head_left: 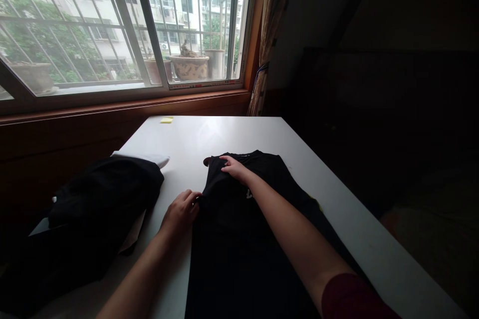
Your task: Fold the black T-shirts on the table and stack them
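Note:
A black garment (232,249) lies spread on the white table, its collar end toward the window and a small pale mark near its upper middle. My left hand (182,211) pinches the garment's left edge, fingers closed on the cloth. Farther up, my right hand (235,168) rests near the upper left corner of the garment, with thumb and forefinger on the fabric; my forearm crosses over the cloth. What the right fingertips hold, if anything, is too small to make out. A small dark rounded bit sticks out at that corner.
On the left side of the white table (183,139) is a heap of dark clothes (108,194) with a white piece (159,159) under it. A yellow note (166,120) lies at the far left corner. Behind stand a barred window and a curtain (267,35).

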`<state>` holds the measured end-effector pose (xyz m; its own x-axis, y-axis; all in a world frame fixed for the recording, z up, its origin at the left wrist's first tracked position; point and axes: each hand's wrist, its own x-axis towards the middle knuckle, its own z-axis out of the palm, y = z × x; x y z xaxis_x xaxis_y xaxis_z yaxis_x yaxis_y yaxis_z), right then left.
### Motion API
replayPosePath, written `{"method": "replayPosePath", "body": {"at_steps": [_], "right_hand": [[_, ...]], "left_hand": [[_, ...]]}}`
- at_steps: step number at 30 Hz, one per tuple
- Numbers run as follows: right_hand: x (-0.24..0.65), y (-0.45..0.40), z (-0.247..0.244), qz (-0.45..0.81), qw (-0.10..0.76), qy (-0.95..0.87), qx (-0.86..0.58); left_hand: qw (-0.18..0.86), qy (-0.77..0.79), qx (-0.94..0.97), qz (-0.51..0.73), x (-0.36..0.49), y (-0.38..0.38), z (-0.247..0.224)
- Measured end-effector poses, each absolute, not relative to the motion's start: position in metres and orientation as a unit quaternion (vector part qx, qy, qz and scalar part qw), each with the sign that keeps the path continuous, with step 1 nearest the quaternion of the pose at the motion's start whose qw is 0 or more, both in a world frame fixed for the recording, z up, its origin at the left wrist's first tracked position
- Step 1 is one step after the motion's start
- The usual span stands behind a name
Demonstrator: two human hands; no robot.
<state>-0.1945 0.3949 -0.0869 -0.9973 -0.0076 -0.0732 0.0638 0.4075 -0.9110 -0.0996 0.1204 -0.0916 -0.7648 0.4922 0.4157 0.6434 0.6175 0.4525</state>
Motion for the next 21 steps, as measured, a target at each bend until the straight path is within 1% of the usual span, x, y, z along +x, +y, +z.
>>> {"method": "replayPosePath", "body": {"at_steps": [5,12,17,21], "right_hand": [[-0.207,0.390,-0.080,-0.502,0.038,0.864,-0.004],[-0.231,0.364,-0.072,-0.443,-0.009,0.896,-0.001],[-0.246,0.344,-0.078,-0.410,-0.023,0.911,0.031],[-0.250,0.337,-0.087,-0.387,-0.045,0.919,0.058]], "left_hand": [[0.143,-0.889,-0.326,-0.288,-0.096,0.119,-0.093],[0.151,-0.890,-0.329,-0.278,-0.097,0.118,-0.095],[0.165,-0.899,-0.339,-0.223,-0.100,0.115,-0.096],[0.152,-0.913,-0.343,-0.162,-0.100,0.113,-0.090]]}}
